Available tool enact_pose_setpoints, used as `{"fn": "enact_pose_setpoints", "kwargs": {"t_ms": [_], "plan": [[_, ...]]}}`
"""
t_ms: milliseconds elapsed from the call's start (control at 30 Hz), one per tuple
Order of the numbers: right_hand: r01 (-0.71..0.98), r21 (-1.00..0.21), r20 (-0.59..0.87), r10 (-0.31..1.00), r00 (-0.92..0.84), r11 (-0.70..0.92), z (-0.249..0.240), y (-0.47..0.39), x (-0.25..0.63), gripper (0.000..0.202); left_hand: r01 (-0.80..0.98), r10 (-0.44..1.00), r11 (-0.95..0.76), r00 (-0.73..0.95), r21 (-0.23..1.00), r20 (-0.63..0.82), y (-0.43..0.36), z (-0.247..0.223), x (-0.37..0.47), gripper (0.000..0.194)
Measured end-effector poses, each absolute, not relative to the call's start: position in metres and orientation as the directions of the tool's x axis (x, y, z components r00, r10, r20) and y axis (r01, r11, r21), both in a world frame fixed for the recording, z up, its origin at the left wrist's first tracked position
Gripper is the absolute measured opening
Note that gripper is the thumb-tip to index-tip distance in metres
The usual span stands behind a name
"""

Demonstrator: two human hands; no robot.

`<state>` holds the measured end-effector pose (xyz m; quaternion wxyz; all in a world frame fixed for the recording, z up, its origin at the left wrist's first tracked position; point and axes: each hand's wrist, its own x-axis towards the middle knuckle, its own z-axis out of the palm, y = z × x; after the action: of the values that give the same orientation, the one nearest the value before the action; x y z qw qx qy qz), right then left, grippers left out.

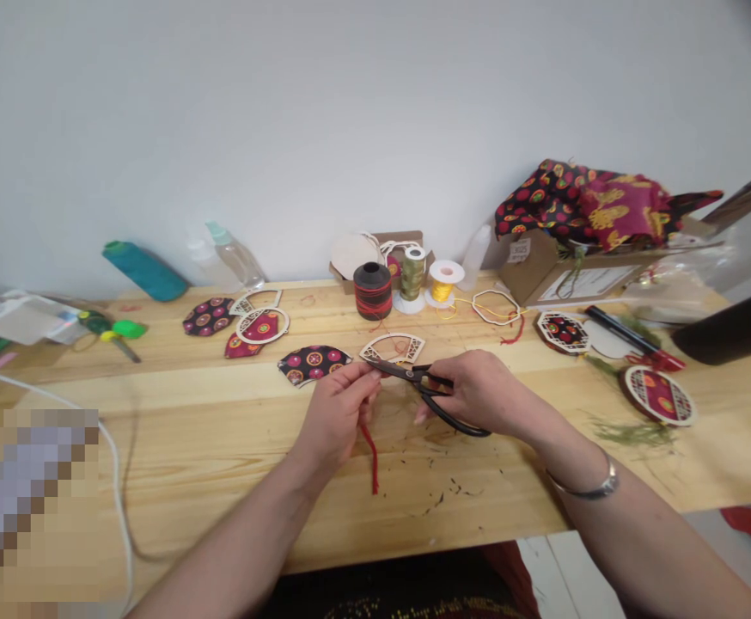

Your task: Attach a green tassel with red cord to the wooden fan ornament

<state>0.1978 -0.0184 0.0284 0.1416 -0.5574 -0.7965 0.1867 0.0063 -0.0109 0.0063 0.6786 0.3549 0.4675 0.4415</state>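
Note:
My left hand (343,404) is closed in a pinch on a red cord (371,460), whose loose end hangs down below the fingers. My right hand (479,391) grips a pair of black-handled scissors (430,387). The scissor blades point left, their tips right at my left fingertips; whether they touch the cord is hidden. Just behind the blades lies a fan-shaped wooden frame (370,351) with thin red thread on it. A fan-shaped piece of dark patterned fabric (311,363) rests to the left of it, close to my left hand.
Behind stand a red-and-black thread spool (373,292), a green spool (412,275) and a yellow spool (445,284). A cardboard box (543,271) holds patterned cloth at the back right. A round framed ornament (659,395) lies right. A white cable (114,464) crosses the left side.

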Motion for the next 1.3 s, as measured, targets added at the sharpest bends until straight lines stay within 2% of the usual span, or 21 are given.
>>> {"fn": "enact_pose_setpoints", "kwargs": {"t_ms": [167, 233, 333, 433, 533, 867, 967, 1067, 1100, 1167, 1233, 1300], "plan": [[0.834, -0.467, 0.031, 0.949, -0.315, 0.292, 0.032, -0.019, 0.199, 0.038, -0.263, 0.933, 0.357, 0.156, 0.896, -0.325, -0.010, 0.005, 0.006, 0.021], [0.885, -0.410, 0.024, 0.972, -0.233, 0.222, 0.036, -0.015, 0.202, 0.039, -0.260, 0.932, 0.359, 0.148, 0.896, -0.331, -0.009, 0.004, 0.006, 0.022], [0.987, -0.157, -0.033, 0.998, -0.044, 0.038, 0.040, -0.006, 0.215, 0.042, -0.267, 0.928, 0.371, 0.147, 0.889, -0.343, -0.008, 0.004, 0.006, 0.023], [0.988, 0.101, -0.095, 0.988, 0.122, -0.112, 0.039, 0.001, 0.234, 0.049, -0.284, 0.917, 0.397, 0.158, 0.873, -0.366, -0.008, 0.004, 0.005, 0.024], [0.969, 0.178, -0.139, 0.971, 0.195, -0.169, 0.034, 0.003, 0.251, 0.052, -0.301, 0.911, 0.411, 0.167, 0.860, -0.377, -0.008, 0.005, 0.004, 0.025], [0.979, 0.145, -0.326, 0.927, 0.184, -0.143, 0.040, 0.002, 0.256, 0.032, -0.423, 0.895, 0.445, 0.176, 0.789, -0.410, -0.005, 0.003, 0.003, 0.031], [0.969, 0.182, -0.265, 0.941, 0.212, -0.167, 0.041, -0.001, 0.253, 0.031, -0.487, 0.883, 0.462, 0.177, 0.741, -0.434, -0.004, 0.005, 0.002, 0.033], [0.973, 0.179, -0.119, 0.978, 0.170, -0.147, 0.043, -0.002, 0.246, 0.028, -0.536, 0.875, 0.468, 0.169, 0.703, -0.454, -0.003, 0.009, 0.001, 0.029], [0.987, 0.139, -0.084, 0.992, 0.096, -0.084, 0.045, -0.001, 0.241, 0.027, -0.544, 0.874, 0.467, 0.165, 0.697, -0.457, -0.003, 0.010, 0.001, 0.027], [0.992, -0.017, -0.031, 0.992, -0.126, 0.126, 0.046, 0.001, 0.227, 0.024, -0.553, 0.877, 0.461, 0.163, 0.694, -0.453, -0.002, 0.011, 0.002, 0.022], [0.913, -0.213, 0.028, 0.936, -0.351, 0.349, 0.044, 0.005, 0.210, 0.020, -0.561, 0.885, 0.447, 0.162, 0.697, -0.437, -0.002, 0.011, 0.002, 0.018], [0.829, -0.303, 0.088, 0.880, -0.466, 0.470, 0.037, 0.011, 0.190, 0.019, -0.565, 0.896, 0.427, 0.159, 0.706, -0.414, -0.002, 0.010, 0.002, 0.016]]}}
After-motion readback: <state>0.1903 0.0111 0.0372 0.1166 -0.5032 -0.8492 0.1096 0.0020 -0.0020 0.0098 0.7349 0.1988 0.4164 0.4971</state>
